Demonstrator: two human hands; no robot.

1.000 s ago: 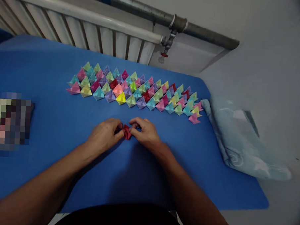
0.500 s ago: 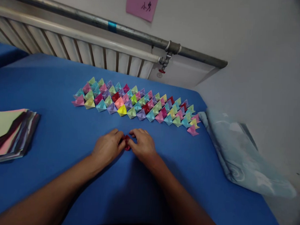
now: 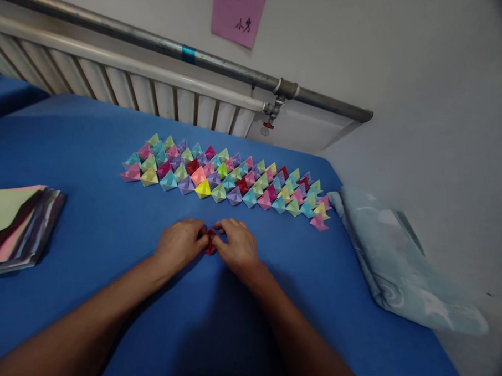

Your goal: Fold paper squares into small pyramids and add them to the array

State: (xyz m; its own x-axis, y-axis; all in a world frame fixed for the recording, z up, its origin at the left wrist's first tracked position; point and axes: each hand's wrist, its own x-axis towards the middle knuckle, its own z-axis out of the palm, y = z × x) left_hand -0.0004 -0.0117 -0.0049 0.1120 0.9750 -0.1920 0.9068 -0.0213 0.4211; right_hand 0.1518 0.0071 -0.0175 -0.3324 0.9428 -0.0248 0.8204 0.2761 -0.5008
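Observation:
A small dark red folded paper piece (image 3: 210, 243) is held between both hands over the blue table (image 3: 145, 333). My left hand (image 3: 181, 242) pinches its left side with thumb and fingers. On the other side, my right hand (image 3: 237, 245) grips it with the thumb against it and the fingers curled above. Beyond the hands, several folded paper boats, among them a yellow boat (image 3: 203, 189) and a pink boat (image 3: 319, 222), stand in slanting rows in many colours.
A stack of coloured paper sheets (image 3: 14, 227) lies at the left. On the right rests a folded light blue cloth (image 3: 397, 261) near the wall. Behind the table are a white radiator (image 3: 163, 99), a metal pipe (image 3: 136, 38) and a pink note (image 3: 237, 15).
The view has tilted slightly, so more of the pink note shows. Both hands still hold the red paper, which now shows a little wider between them.

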